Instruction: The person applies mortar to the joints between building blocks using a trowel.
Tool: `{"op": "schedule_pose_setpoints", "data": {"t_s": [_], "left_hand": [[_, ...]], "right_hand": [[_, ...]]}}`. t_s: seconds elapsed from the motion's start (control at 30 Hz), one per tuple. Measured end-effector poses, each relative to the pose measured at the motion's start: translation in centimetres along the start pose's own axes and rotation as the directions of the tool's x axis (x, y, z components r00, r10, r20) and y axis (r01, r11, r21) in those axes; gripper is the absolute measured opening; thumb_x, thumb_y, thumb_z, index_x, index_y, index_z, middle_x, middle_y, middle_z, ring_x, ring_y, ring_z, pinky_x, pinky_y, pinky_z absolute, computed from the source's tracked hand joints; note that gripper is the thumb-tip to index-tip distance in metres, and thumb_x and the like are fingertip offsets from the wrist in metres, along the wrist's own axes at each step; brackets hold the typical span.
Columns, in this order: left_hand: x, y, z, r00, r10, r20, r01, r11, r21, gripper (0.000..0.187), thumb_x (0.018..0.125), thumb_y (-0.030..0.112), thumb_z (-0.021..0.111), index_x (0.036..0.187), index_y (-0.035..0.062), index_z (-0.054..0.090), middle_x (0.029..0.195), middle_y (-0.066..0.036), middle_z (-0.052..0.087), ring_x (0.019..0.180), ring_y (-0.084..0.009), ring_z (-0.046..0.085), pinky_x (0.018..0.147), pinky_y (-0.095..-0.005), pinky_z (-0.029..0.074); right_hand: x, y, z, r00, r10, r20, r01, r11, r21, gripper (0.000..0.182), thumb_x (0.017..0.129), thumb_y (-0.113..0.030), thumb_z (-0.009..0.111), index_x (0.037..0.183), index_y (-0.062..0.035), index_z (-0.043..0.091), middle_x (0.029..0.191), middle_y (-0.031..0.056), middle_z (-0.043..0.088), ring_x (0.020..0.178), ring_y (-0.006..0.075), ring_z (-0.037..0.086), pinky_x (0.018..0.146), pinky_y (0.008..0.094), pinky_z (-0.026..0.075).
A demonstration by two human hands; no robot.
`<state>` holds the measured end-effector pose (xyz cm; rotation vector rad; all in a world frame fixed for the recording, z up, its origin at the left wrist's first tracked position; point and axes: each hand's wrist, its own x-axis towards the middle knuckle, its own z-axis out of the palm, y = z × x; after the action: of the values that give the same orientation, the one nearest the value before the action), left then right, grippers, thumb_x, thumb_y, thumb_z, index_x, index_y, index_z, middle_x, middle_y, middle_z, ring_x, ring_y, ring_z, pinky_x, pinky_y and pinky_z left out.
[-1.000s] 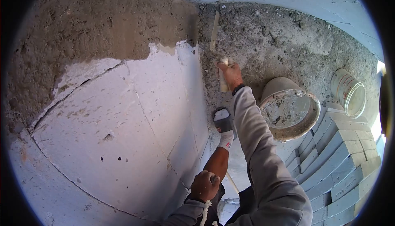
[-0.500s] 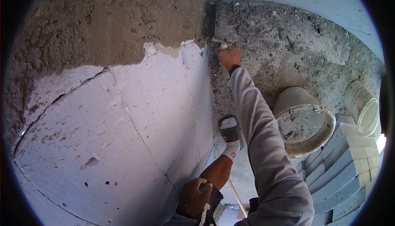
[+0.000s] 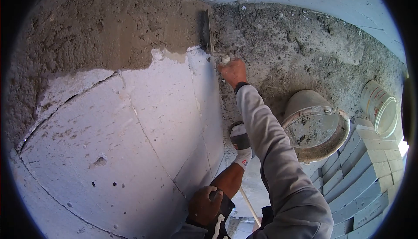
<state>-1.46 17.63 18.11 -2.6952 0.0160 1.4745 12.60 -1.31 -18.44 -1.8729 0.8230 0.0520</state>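
My right hand (image 3: 233,72) is closed round the pale handle of a trowel (image 3: 206,31). The trowel's dark blade stands edge-on against the wet brown mortar (image 3: 126,30) on the wall, near the corner. Below the mortar the white block wall (image 3: 143,130) is bare, with cracks and joints. My left hand (image 3: 205,206) is at the bottom centre, its fingers bent over the dark cloth at my knee. Whether it holds anything is hidden.
A mortar-crusted bucket (image 3: 317,128) stands right of my right forearm, with a smaller pale bucket (image 3: 379,108) beyond it. Grey blocks (image 3: 355,169) are stacked at the lower right. My sandalled foot (image 3: 240,137) is on the rough floor (image 3: 278,47).
My right hand and the trowel have shifted left and slightly down, and the blade now lies over the mortar's right edge. My left hand has hardly moved.
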Motion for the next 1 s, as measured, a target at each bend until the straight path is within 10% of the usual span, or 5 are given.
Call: {"op": "schedule_pose_setpoints", "data": {"t_s": [0.27,0.4,0.53,0.77,1.0], "left_hand": [[-0.9,-0.9,1.5,0.998,0.046,-0.041,-0.046,0.999,0.002,0.030,0.079,0.032,0.069,0.096,0.0069,0.068,0.096,-0.016,0.068,0.093,-0.0333,0.064,0.083,-0.0400,0.050],[-0.8,-0.5,1.0,0.998,0.039,-0.055,-0.038,0.999,0.011,0.030,0.079,0.032,0.069,0.095,0.0066,0.068,0.096,-0.016,0.067,0.092,-0.0333,0.064,0.083,-0.0402,0.050],[-0.3,-1.4,1.4,0.998,0.029,-0.062,-0.031,0.999,-0.039,0.030,0.079,0.031,0.069,0.095,0.0063,0.068,0.096,-0.016,0.068,0.092,-0.0330,0.064,0.082,-0.0397,0.050],[-0.6,-2.3,1.6,0.998,0.038,-0.051,-0.040,0.998,-0.054,0.034,0.081,0.034,0.066,0.098,0.0054,0.066,0.101,-0.016,0.067,0.096,-0.0332,0.063,0.086,-0.0411,0.050],[-0.7,-0.4,0.9,0.999,0.035,0.011,-0.034,0.999,-0.016,0.034,0.082,0.035,0.065,0.099,0.0052,0.066,0.103,-0.017,0.066,0.098,-0.0340,0.062,0.088,-0.0415,0.048]], "right_hand": [[-7.8,-9.5,-3.3,0.981,0.090,-0.170,-0.054,0.977,0.205,0.029,0.072,-0.028,0.072,0.067,0.0002,0.067,0.078,0.0172,0.067,0.076,0.0349,0.066,0.074,0.0402,0.053],[-8.3,-8.1,-3.3,0.994,0.082,-0.068,-0.044,0.897,0.441,0.041,0.070,-0.024,0.071,0.104,-0.0029,0.063,0.079,0.0208,0.065,0.076,0.0360,0.067,0.068,0.0440,0.051],[-2.1,0.4,1.2,0.853,0.517,0.070,-0.472,0.706,0.527,0.027,0.068,-0.024,0.070,0.085,-0.0032,0.069,0.076,0.0195,0.067,0.077,0.0362,0.066,0.069,0.0436,0.051],[-0.5,-1.5,0.8,0.998,-0.040,-0.040,0.041,0.999,0.018,0.029,0.068,-0.024,0.069,0.072,0.0047,0.065,0.075,0.0245,0.064,0.075,0.0399,0.064,0.070,0.0406,0.052],[-9.1,-10.0,-6.0,0.989,0.129,0.076,-0.148,0.920,0.364,0.041,0.069,-0.022,0.069,0.103,-0.0005,0.060,0.083,0.0234,0.066,0.081,0.0407,0.065,0.073,0.0454,0.052]]}}
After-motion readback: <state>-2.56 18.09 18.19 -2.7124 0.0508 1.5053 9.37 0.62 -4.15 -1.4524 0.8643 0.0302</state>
